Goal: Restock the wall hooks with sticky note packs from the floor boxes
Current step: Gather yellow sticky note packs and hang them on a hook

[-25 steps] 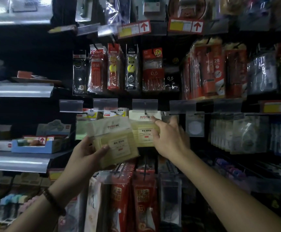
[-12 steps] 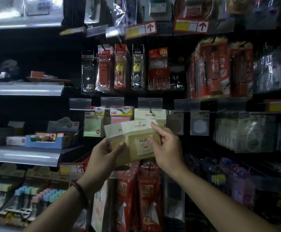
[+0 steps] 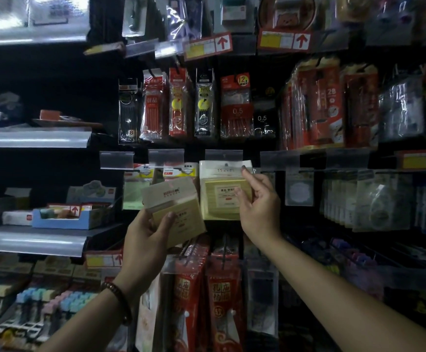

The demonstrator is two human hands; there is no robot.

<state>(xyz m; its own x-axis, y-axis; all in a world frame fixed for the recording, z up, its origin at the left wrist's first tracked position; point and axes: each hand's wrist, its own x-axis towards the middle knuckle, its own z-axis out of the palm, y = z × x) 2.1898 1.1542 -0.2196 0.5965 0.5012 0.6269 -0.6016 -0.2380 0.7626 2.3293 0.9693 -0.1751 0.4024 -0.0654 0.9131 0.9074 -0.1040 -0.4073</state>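
Note:
My left hand (image 3: 145, 235) grips a yellow sticky note pack (image 3: 178, 212) with a beige header, tilted, low in front of the hook row. To its right a second yellow sticky note pack (image 3: 219, 196) hangs upright on the wall hook (image 3: 225, 164) under a clear label holder. My right hand (image 3: 257, 204) pinches this hanging pack at its right edge, with the index finger up at the header's corner and the thumb on its front. The floor boxes are out of view.
Green sticky note packs (image 3: 133, 191) and a pink-headed pack (image 3: 180, 171) hang on the hooks to the left. Round note packs (image 3: 299, 190) hang to the right. Pen refill packs (image 3: 178, 102) fill the row above, red packs (image 3: 222, 295) the row below. Grey shelves (image 3: 31, 240) stand at left.
My right hand took a yellow pack from near my left hand and raised it onto the hook. My left hand sank a little with its own pack.

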